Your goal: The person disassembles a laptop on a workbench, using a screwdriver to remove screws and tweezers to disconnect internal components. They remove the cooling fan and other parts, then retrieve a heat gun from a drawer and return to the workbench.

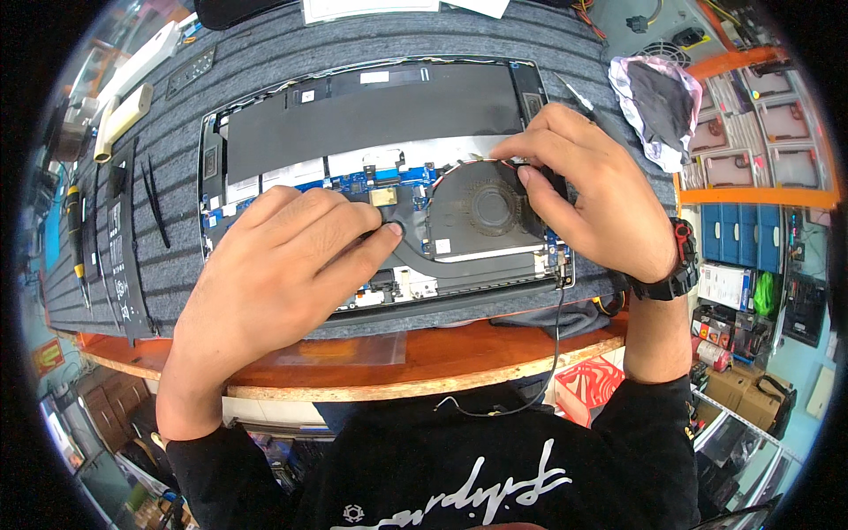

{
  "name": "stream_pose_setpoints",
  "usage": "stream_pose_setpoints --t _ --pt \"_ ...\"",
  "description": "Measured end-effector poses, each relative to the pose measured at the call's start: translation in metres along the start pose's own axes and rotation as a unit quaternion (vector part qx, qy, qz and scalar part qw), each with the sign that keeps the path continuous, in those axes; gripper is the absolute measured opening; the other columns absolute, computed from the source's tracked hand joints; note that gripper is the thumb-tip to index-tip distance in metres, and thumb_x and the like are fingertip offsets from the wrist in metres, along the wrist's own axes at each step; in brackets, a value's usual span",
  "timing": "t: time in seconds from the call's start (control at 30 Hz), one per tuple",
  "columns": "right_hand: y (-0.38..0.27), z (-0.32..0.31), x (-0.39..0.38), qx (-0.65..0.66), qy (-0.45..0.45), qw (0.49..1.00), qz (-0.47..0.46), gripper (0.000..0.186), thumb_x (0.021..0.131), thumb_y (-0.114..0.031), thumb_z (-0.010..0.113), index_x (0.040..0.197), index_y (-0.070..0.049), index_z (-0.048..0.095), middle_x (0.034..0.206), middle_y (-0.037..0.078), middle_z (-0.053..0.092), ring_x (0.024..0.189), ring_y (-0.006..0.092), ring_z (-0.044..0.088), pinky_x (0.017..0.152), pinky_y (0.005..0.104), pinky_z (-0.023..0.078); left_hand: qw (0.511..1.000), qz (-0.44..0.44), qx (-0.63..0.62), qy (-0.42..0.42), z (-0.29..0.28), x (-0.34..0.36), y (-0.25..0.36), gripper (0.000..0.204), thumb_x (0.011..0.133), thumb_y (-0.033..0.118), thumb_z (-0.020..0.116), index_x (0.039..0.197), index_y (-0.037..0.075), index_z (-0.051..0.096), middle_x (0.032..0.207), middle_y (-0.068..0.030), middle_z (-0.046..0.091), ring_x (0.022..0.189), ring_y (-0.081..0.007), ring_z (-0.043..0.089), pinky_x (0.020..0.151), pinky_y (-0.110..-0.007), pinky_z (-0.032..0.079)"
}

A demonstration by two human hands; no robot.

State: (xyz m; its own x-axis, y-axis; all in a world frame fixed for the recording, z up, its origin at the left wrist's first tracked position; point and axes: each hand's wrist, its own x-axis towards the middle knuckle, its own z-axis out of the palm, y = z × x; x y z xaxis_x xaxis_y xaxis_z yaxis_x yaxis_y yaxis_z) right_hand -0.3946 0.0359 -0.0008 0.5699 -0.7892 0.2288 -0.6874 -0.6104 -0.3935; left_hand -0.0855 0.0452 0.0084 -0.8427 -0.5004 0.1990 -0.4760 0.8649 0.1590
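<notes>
An opened laptop base (389, 305) lies on the grey ribbed mat, its insides facing up. My left hand (283, 265) rests over the blue circuit board (353, 184), thumb and fingertips pinched at the dark heatsink (411, 243) beside the gold-coloured chip plate. My right hand (601, 190) is at the upper right edge of the round black cooling fan (490, 208), its thumb and forefinger closed on that rim, where thin wires run. The dark heat pipe (468, 269) curves below the fan. My left hand hides the board's lower left part.
Left on the mat (181, 238) lie a long black battery strip (126, 238), black tweezers (155, 199) and a yellow-black screwdriver (76, 230). A crumpled cloth (658, 106) lies upper right, by orange-framed parts drawers (760, 132). A loose black cable (556, 340) hangs over the wooden table edge (442, 382).
</notes>
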Motion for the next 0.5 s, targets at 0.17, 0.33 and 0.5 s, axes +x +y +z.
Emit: stream_pose_setpoints --t 0.17,0.33,0.5 --pt "-0.0011 0.0023 0.0019 0.009 0.003 1.0 -0.002 0.019 0.089 -0.001 0.064 0.108 -0.004 0.064 0.096 0.015 0.059 0.093 0.0371 0.061 0.081 0.0448 0.051 1.0 0.007 0.003 0.006 0.0009 -0.002 -0.0015 0.032 0.082 0.014 0.063 0.112 0.006 0.072 0.106 -0.0048 0.065 0.096 -0.0237 0.065 0.083 -0.036 0.05" --pt "-0.0023 0.0035 0.004 0.02 0.001 1.0 0.005 0.019 0.09 -0.001 0.063 0.108 -0.004 0.064 0.096 0.014 0.059 0.092 0.0371 0.061 0.08 0.0439 0.05 1.0 0.015 0.008 0.019 0.0023 -0.0052 -0.0025 0.032 0.081 0.014 0.064 0.112 0.006 0.071 0.108 -0.0041 0.065 0.097 -0.0233 0.065 0.084 -0.037 0.051" --pt "-0.0021 0.0039 0.0043 0.028 -0.002 0.999 0.021 0.018 0.09 -0.002 0.063 0.108 -0.005 0.064 0.095 0.014 0.059 0.092 0.0368 0.061 0.08 0.0432 0.05 1.0 0.017 0.01 0.018 0.0029 -0.0043 -0.003 0.032 0.081 0.013 0.065 0.112 0.007 0.072 0.109 -0.0036 0.065 0.098 -0.0225 0.065 0.084 -0.037 0.051"
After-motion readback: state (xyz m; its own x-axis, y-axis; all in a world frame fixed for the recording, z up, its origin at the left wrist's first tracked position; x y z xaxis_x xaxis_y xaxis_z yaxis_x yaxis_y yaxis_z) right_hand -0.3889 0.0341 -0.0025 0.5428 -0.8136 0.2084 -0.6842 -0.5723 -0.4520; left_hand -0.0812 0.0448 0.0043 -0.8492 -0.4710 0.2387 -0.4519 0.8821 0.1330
